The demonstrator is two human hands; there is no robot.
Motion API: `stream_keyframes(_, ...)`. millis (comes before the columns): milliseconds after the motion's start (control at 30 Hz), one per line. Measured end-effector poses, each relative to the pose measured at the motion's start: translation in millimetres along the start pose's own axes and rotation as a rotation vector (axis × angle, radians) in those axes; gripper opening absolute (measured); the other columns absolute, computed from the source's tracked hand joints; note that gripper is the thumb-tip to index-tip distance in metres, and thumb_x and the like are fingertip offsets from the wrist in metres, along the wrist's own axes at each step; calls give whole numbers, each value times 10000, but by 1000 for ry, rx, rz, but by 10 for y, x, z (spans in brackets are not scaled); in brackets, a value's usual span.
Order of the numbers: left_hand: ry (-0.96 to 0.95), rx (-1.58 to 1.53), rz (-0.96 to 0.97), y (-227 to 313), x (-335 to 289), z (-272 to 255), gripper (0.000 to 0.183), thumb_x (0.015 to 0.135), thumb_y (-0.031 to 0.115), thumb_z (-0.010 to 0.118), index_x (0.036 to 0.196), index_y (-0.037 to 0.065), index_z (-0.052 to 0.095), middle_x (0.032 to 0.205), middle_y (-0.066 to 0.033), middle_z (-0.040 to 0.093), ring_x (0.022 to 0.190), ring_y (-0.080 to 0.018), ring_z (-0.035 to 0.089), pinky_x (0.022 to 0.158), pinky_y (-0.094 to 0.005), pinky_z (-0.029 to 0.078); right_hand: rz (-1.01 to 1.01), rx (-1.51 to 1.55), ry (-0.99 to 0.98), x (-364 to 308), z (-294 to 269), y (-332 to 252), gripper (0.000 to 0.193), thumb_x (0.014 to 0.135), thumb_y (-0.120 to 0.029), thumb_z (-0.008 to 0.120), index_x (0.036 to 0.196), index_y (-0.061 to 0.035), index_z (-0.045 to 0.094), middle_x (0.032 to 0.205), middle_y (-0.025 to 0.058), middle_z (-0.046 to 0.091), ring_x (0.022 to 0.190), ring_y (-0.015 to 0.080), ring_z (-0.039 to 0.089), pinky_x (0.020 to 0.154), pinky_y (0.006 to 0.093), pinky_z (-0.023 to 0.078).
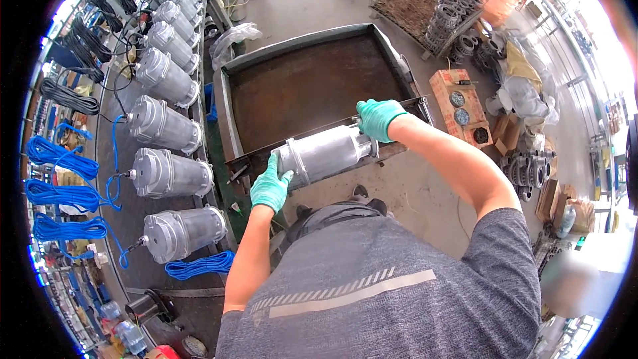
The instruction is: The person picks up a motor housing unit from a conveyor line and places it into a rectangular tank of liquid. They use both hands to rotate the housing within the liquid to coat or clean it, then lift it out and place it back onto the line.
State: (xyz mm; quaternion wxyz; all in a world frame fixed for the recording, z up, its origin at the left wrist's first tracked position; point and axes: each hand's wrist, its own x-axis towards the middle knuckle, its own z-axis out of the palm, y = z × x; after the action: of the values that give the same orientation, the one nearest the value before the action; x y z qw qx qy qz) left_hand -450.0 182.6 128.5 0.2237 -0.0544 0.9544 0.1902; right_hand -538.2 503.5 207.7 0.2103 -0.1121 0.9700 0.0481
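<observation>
A silver cylindrical pump body (327, 154) lies sideways across the near edge of a rectangular metal tank (229, 116). My left hand (270, 187), in a green glove, grips its wide flanged left end, thumb toward me. At the narrower right end, my right hand (379, 119), also gloved in green, is closed around the end frame; its fingertips are partly hidden. The tank's inside is dark brown. Whether the pump body rests on the rim or hangs just above it, I cannot tell.
On my left, a bench (113, 226) carries a row of similar pump bodies (183, 233) with blue cable coils (61, 228) and black ones. Beyond the tank stands a wire cage (405, 10) with metal castings. An orange-red carton (458, 106) sits to the right.
</observation>
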Motion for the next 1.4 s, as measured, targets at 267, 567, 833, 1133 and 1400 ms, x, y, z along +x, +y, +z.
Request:
stream_keyframes(267,10,26,-13,29,-37,-32,776,961,476,654,1618,328,268,1047,-260,727,965,-439,708,873,-537,533,-66,-104,-241,4,-338,-78,386,1020,-337,565,1314,-111,672,1250,117,723,1149,330,695,932,463,567)
stream_keyframes(567,27,12,5,20,-3,3,773,961,457,654,1620,322,272,1046,-255,727,970,-435,707,879,-534,531,-119,-139,-244,-27,-299,-32,452,996,-302,595,1386,-75,600,1238,149,712,1135,332,701,932,463,570)
stream_keyframes(833,20,36,-5,2,-2,18,787,967,459,649,1631,319,249,1058,-250,728,976,-425,709,886,-529,533,-30,-27,-59,-138,-187,-73,405,980,-277,589,1306,-38,613,1230,163,710,1146,329,699,938,449,565)
stream_keyframes(1133,29,33,22,16,-33,-10,780,976,439,659,1628,288,260,1047,-291,717,951,-443,710,859,-527,541,-142,-147,-148,73,-157,-34,295,974,-293,587,1113,-142,799,1141,114,771,1054,317,736,870,434,586)
stream_keyframes(1400,35,27,19,18,-32,9,779,982,437,655,1633,299,250,1006,-280,726,912,-429,721,834,-534,541,-24,-37,-109,-18,-173,17,426,1008,-351,586,1298,-52,678,1285,186,690,1174,304,686,965,421,549)
